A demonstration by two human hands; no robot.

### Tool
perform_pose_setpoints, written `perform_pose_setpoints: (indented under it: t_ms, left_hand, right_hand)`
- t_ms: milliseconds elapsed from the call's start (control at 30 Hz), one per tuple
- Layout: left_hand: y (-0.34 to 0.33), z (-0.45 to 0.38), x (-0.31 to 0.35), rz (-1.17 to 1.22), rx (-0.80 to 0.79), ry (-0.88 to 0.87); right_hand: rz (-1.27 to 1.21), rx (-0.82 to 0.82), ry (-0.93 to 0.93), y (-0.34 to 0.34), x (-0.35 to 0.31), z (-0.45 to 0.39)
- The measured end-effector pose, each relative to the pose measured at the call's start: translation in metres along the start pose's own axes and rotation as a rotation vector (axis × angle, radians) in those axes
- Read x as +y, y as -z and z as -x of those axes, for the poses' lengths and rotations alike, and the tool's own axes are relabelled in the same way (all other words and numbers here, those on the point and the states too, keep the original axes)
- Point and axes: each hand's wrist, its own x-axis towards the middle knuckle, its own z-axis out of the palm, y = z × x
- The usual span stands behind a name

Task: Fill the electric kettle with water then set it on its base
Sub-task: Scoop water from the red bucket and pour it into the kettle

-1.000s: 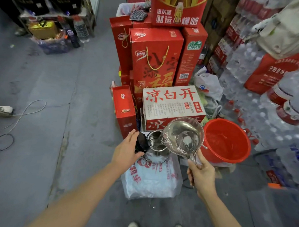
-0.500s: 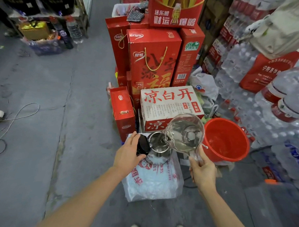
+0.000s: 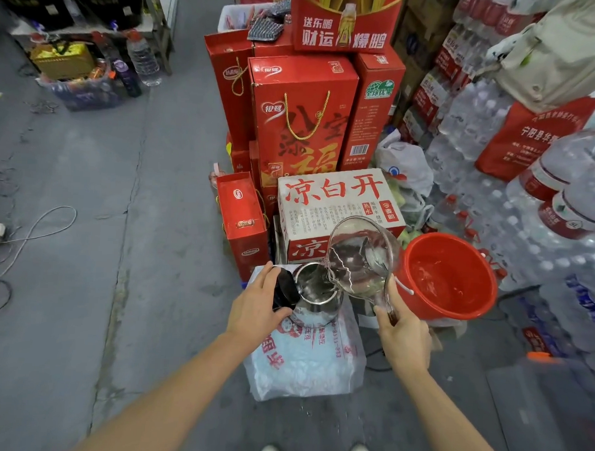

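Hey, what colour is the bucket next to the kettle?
Red, inside and out. The bucket shows clearly in the head view, right of the kettle.

One head-worn wide-angle view (the only one) looks forward and steeply down — close above the hands.

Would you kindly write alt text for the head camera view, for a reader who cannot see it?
A person's right hand tips a clear scoop of water into an open steel kettle, while the left hand holds its black lid back. The kettle stands on a white plastic bag, beside a red bucket, in front of stacked red gift boxes.
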Motion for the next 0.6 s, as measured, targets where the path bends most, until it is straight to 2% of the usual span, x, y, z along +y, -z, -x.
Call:
perform_pose_setpoints:
  t_ms: [200, 400, 600]
  left_hand:
    - [-0.0002, -0.0017, 0.0025, 0.007, 0.001, -0.014]
    - [0.0005, 0.0013, 0.0039, 0.000, -0.003, -0.005]
    - [0.0000, 0.0015, 0.0051, 0.007, -0.003, 0.012]
  right_hand:
    - [0.157, 0.040, 0.164, 0.0011, -0.0064, 0.0014]
    - [0.347, 0.094, 0.417, 0.0022, -0.0112, 0.0013]
    - [0.495, 0.112, 0.537, -0.0030, -0.0085, 0.0007]
